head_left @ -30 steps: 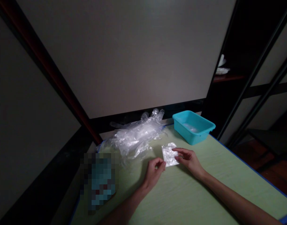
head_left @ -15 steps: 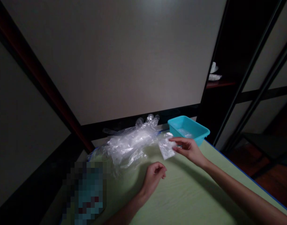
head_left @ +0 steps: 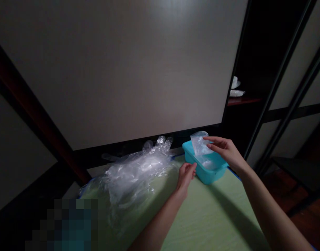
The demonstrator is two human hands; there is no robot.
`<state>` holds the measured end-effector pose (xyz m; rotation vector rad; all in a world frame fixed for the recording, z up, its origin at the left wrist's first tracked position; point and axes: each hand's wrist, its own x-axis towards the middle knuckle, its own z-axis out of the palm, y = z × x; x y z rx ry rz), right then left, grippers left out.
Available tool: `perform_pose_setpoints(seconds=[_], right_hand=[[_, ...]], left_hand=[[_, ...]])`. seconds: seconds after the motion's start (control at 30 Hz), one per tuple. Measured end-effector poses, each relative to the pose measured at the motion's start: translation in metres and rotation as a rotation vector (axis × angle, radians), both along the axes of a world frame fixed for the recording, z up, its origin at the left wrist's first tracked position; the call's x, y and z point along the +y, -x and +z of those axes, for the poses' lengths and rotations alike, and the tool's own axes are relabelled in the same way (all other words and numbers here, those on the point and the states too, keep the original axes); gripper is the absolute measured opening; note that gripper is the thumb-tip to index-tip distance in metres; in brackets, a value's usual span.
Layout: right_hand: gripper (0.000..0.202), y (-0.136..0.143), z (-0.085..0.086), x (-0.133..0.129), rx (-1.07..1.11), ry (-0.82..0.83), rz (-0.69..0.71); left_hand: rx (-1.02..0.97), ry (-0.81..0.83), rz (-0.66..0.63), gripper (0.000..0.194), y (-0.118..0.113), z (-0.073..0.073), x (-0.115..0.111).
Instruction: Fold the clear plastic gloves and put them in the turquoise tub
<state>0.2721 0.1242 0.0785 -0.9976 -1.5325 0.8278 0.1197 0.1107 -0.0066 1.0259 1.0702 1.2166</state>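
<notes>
My right hand [head_left: 224, 148] pinches a folded clear plastic glove [head_left: 200, 143] between thumb and fingers, above the turquoise basin [head_left: 204, 174]. Inside the basin, another piece of clear plastic [head_left: 208, 163] lies on the bottom. My left hand [head_left: 186, 174] is closed, its fingertips at the basin's near left rim; part of that grip is hidden. To the left, a loose heap of clear plastic gloves [head_left: 139, 170] covers the back of the green surface, some glove fingers sticking up.
A tall pale wardrobe panel [head_left: 149, 76] stands right behind the gloves. At the right, an open dark compartment has a shelf [head_left: 243, 101] with white items [head_left: 237, 91] on it. A dark seat [head_left: 298, 174] stands beyond the right edge. The lower left is pixelated.
My right hand has carried the folded glove up and right, over the basin. My left hand has moved forward and right to the basin's rim. The basin has turned and come slightly nearer.
</notes>
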Motion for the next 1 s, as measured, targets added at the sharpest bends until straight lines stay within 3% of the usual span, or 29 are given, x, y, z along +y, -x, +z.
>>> perform_pose_setpoints(seconds=[0.17, 0.33, 0.47, 0.73, 1.0], right_hand=[[0.033, -0.013, -0.008, 0.014, -0.065, -0.016, -0.040], [0.031, -0.022, -0.009, 0.018, -0.106, -0.043, -0.115], [0.030, -0.025, -0.004, 0.013, -0.138, -0.054, -0.107], [0.026, -0.023, 0.007, -0.003, -0.275, -0.103, -0.070], [0.022, -0.020, 0.006, -0.008, -0.471, -0.155, -0.122]], left_hand=[[-0.022, 0.015, 0.031, 0.030, -0.019, -0.002, 0.023], [-0.099, -0.026, 0.033, 0.021, -0.024, -0.004, 0.030], [-0.160, -0.055, 0.017, 0.016, -0.009, 0.006, 0.028], [-0.195, -0.015, -0.066, 0.021, 0.038, 0.041, 0.015], [-0.230, -0.011, -0.065, 0.023, 0.036, 0.048, 0.004]])
